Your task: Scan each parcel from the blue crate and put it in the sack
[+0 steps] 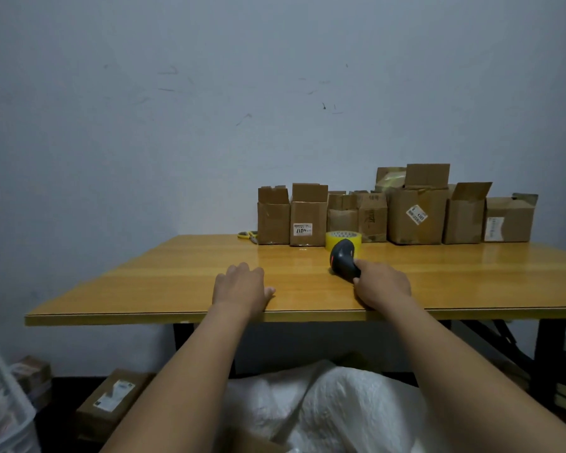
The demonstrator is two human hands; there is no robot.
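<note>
Right hand (384, 286) clenched round the grip of the scanner (342, 258), thumb along the near side, wrist low over the counter (144, 289). Scanner dark grey to black, with a rounded, bulbous head and a red-orange strip down its left flank. Head tipped up and away toward the far side, just in front of a yellow tape roll (335, 238). Cannot tell whether its underside touches the wood.

Left hand (239, 286) laid palm down on the counter near the front edge, fingers relaxed and slightly spread, thumb out to the right, grasping nothing. Well apart from the scanner.

Sack (340, 403) on the floor below the near edge, between the two forearms. White, crumpled, bulging in soft folds, with a faintly woven look. Left of it, on the floor, a parcel (111, 400): flat brown cardboard with a white label on top, partly hidden by the left forearm.

Along the far right of the counter, against the wall, a row of cardboard boxes (417, 217) — flaps up, several with white labels. At the left end of the row, yellow-handled pliers (247, 235). In the bottom left corner, a pale translucent bin (0, 403), its contents blurred.
</note>
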